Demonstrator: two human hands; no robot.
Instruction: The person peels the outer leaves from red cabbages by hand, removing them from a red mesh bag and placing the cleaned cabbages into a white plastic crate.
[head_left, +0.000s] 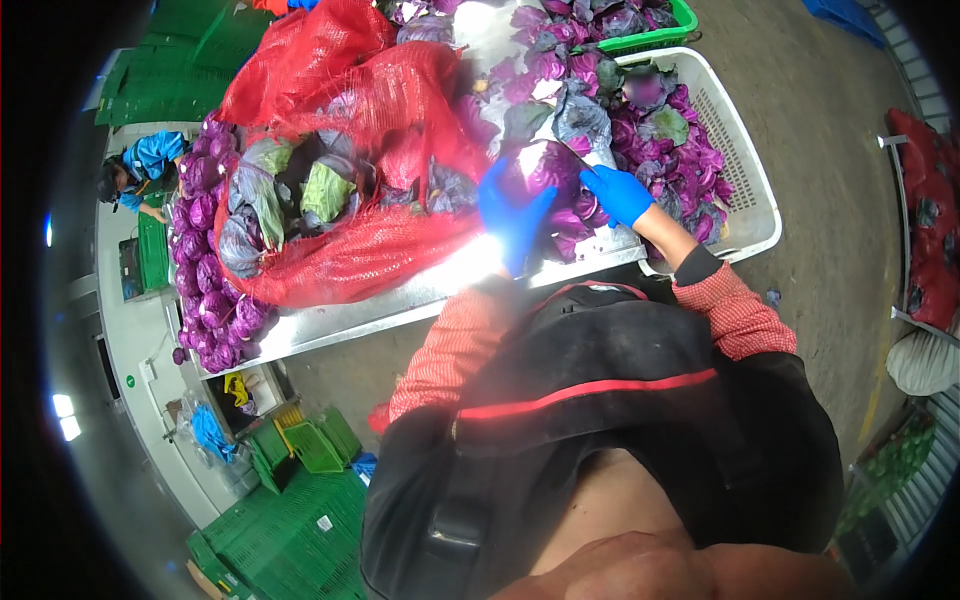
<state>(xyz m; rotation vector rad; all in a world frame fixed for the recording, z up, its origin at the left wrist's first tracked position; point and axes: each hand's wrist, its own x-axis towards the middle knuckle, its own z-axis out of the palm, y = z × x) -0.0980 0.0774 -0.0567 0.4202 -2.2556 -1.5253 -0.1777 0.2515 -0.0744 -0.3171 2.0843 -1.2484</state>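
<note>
Now, cabbage [545, 165] between gloved hands.

A produce packing shed is showing here. A long steel table [400, 300] is carrying heaps of red cabbages [205, 290] and a red net sack [350, 250]. A white crate [745, 190] is holding trimmed leaves. Green crates [300, 520] are standing stacked on the concrete floor [830, 130]. Another worker [145, 170] is standing at the table's far end.
</note>
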